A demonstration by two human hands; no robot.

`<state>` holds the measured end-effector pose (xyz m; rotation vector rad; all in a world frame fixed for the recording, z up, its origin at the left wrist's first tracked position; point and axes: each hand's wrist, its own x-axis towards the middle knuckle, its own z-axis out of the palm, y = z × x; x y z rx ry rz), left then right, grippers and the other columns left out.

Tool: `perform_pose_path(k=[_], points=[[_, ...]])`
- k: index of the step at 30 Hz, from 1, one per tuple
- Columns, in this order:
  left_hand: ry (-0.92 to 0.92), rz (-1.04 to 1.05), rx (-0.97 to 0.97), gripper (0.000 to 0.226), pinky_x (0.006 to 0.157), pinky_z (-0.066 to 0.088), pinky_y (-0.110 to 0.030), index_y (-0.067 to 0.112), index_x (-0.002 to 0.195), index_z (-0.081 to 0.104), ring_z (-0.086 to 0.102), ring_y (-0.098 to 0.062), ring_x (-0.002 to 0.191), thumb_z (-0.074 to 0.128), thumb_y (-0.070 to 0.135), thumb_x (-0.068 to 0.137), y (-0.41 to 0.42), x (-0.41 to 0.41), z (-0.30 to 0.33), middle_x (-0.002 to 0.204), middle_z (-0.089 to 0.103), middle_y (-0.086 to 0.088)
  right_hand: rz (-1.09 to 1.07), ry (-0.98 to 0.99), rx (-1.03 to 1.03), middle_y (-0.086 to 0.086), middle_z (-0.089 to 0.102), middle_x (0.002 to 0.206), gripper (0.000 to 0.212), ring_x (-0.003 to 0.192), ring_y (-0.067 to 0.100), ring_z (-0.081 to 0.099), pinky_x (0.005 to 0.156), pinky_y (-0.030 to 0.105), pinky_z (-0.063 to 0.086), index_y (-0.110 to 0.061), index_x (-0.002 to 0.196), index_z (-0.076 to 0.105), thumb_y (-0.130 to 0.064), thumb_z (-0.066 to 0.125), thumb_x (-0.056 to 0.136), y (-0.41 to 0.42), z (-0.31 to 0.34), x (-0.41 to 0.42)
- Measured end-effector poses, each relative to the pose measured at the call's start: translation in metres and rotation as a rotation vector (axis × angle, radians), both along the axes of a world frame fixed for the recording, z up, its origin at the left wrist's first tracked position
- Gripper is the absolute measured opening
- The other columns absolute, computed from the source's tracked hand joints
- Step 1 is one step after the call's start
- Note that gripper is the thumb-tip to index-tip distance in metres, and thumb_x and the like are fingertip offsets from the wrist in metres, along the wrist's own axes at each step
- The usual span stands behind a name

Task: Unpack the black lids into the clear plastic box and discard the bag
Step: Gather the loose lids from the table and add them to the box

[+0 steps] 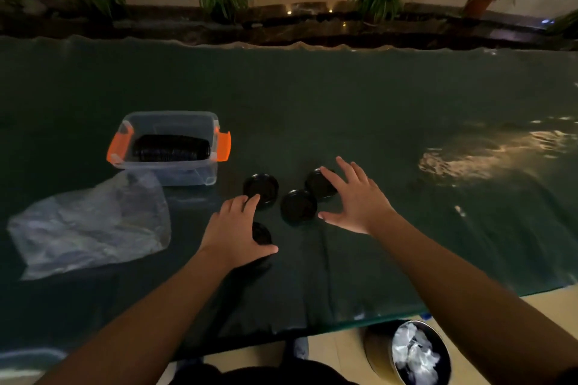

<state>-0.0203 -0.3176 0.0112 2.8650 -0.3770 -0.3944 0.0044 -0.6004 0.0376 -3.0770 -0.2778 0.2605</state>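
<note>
head view: four loose lids lie on the tabletop near its front edge, about midway along. one lid (261,187) sits farthest left, one (298,206) in the middle, one (319,185) to the right under the right hand's fingers, and a fourth (261,233) lies nearest the front edge, half hidden by the left hand. a stack of lids (171,148) already lies on its side in the box (170,122), which stands toward the left half of the tabletop, well back from the front edge. the bag (90,225) lies flat and crumpled just in front of the box, apparently empty.

the left hand (233,233) is spread open, fingertips touching the leftmost lid, thumb stretched past the fourth; it grips nothing. the right hand (353,197) is also open and splayed, fingers resting over the right lid, thumb beside the middle one; nothing is held.

the lids look thin, light and fairly stiff, glossy black discs with a raised rim. they are likely slippery on the cloth, so sliding them together and pinching the rims should work better than prying one up flat. the bag is soft, clear film, easily scrunched anywhere. a bin (406,353) stands on the floor below the front edge, to the right, with crumpled plastic inside.
</note>
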Motion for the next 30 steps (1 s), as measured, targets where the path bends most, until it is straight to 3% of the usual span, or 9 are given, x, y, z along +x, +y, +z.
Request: perform_pose_path(k=[7,13,22,30], points=[[0.167,0.075,0.082,0.128,0.109,0.041,-0.052,0.025,0.157,0.013,0.033,-0.029,0.141,0.07,0.083,0.058,-0.013,-0.015,-0.033,0.156,0.03,-0.003,0.087,0.066,-0.017,0.007,0.003,0.168,0.106,0.151,0.04,0.013,0.112,0.055,0.036,-0.036,0.158,0.01,-0.057,0.074,0.076,-0.016,-0.031,0.022],[0.197,0.074,0.051,0.11,0.105,0.047,-0.05,0.023,0.156,0.018,0.037,-0.029,0.136,0.078,0.059,0.072,-0.009,-0.009,-0.048,0.15,0.036,-0.005,0.094,0.113,-0.023,0.009,0.0,0.168,0.103,0.152,0.039,0.01,0.112,0.053,0.036,-0.035,0.159,0.01,-0.037,0.077,0.079,-0.009,-0.047,0.046],[0.056,0.041,-0.063,0.099,0.103,0.048,-0.049,0.019,0.152,0.028,0.041,-0.031,0.13,0.079,0.047,0.072,-0.01,0.046,-0.037,0.145,0.043,-0.007,0.009,0.232,-0.073,0.008,-0.007,0.169,0.118,0.154,0.035,0.001,0.112,0.048,0.039,-0.034,0.159,0.0,-0.014,0.08,0.075,0.003,-0.057,0.084],[0.061,0.014,-0.058,0.098,0.107,0.044,-0.051,0.019,0.153,0.027,0.039,-0.033,0.135,0.082,0.043,0.075,-0.022,0.119,-0.028,0.149,0.042,-0.006,0.01,0.351,-0.078,-0.001,0.0,0.169,0.113,0.154,0.034,0.002,0.111,0.052,0.04,-0.033,0.16,0.0,-0.005,0.074,0.078,0.003,-0.068,0.099]])
